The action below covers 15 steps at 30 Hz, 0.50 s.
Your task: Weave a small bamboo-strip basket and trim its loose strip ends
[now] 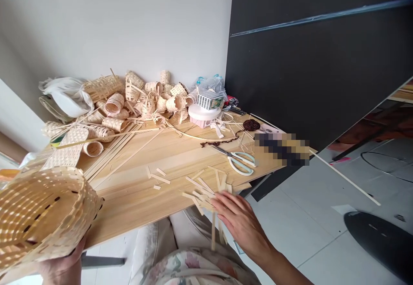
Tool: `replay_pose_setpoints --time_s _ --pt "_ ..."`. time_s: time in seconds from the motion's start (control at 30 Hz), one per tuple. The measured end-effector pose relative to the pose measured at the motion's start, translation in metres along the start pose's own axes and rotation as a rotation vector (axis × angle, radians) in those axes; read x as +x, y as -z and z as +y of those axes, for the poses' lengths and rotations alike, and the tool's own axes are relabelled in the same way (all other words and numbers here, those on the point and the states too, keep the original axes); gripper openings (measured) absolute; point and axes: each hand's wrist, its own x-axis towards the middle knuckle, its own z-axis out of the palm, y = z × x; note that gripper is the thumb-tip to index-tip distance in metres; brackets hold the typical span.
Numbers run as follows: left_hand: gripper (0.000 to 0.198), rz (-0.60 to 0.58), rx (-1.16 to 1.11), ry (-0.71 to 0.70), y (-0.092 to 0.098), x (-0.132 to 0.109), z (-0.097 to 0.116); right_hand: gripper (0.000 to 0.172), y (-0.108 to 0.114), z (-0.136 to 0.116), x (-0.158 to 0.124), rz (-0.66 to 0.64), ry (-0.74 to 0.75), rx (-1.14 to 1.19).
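Note:
A large woven basket of pale flat strips (87,203), with dark dashes along its inside, is tilted at the lower left. My left hand (66,265) grips it from below, its fingers partly hidden behind the wall. At the table's front edge, my right hand (240,220) lies over a pile of short strip offcuts (201,196), fingers stretched out. Several offcuts hang or drop past the edge, above my lap. Scissors with pale blue and white handles (241,163) lie just beyond the pile.
Several small woven baskets (114,103) are heaped against the wall, beside a white bag (71,97). Long strips (119,145) lie across the wooden table (135,190). Dark brown cord (251,125) and a round white box (204,113) are at the back right. A dark panel (306,61) stands right.

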Motion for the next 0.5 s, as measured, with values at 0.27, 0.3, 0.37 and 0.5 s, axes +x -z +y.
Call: replay_pose_setpoints --time_s 0.27,0.3,0.37,0.5 --pt "0.048 0.204 0.269 -0.05 -0.034 -0.019 0.007 0.019 0.015 0.009 -0.055 -0.296 -0.205 0.074" --pt "0.048 0.208 0.273 -0.05 -0.037 -0.021 0.008 0.021 0.022 0.005 -0.045 -0.345 -0.221 0.163" --pt "0.047 0.207 0.287 -0.05 -0.039 -0.024 0.008 0.033 0.032 -0.002 -0.015 -0.282 -0.241 0.242" --pt "0.047 0.173 0.322 -0.063 -0.028 -0.02 0.001 0.036 0.022 0.0 0.057 -0.199 -0.191 0.13"
